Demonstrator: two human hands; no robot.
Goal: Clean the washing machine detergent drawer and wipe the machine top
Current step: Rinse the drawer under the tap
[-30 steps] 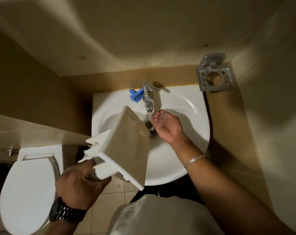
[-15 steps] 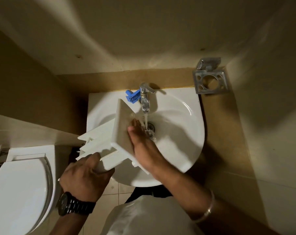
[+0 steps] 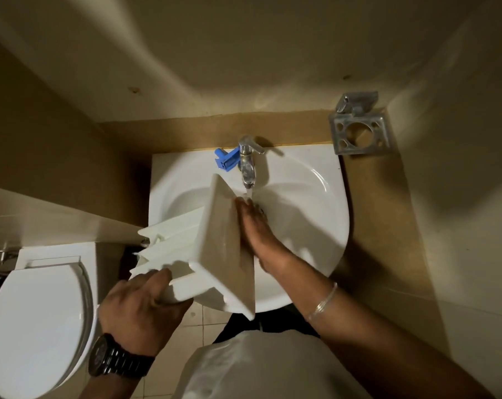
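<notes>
The white moulded-plastic detergent drawer point(image 3: 198, 254) is held tilted over the left half of the white ceramic basin point(image 3: 310, 203), its broad flat front panel turned up toward the camera and reaching from just below the tap down past the basin's near rim. Behind that smooth, matt panel the drawer's body steps away to the left in ribbed walls and angular compartment edges, all the same off-white plastic. The left hand point(image 3: 137, 309), below and left of the basin, has its grip closed round the drawer's rear body, fingers curled under it and thumb along its top edge; a dark metal-link wristwatch point(image 3: 115, 359) circles that wrist. The right hand point(image 3: 255, 226) lies inside the basin with fingers straight, pressed flat against the panel's right edge, fingertips just beneath the thin stream of water falling from the chrome tap point(image 3: 248, 165). A thin silver bangle point(image 3: 324, 303) sits on the right forearm. A small blue plastic piece point(image 3: 226, 162) rests on the basin's back rim, just left of the tap. A square grey metal holder point(image 3: 359, 133) with round cut-outs hangs on the wall right of the basin, and a glossy white toilet lid point(image 3: 33, 329) lies well to the basin's left.
</notes>
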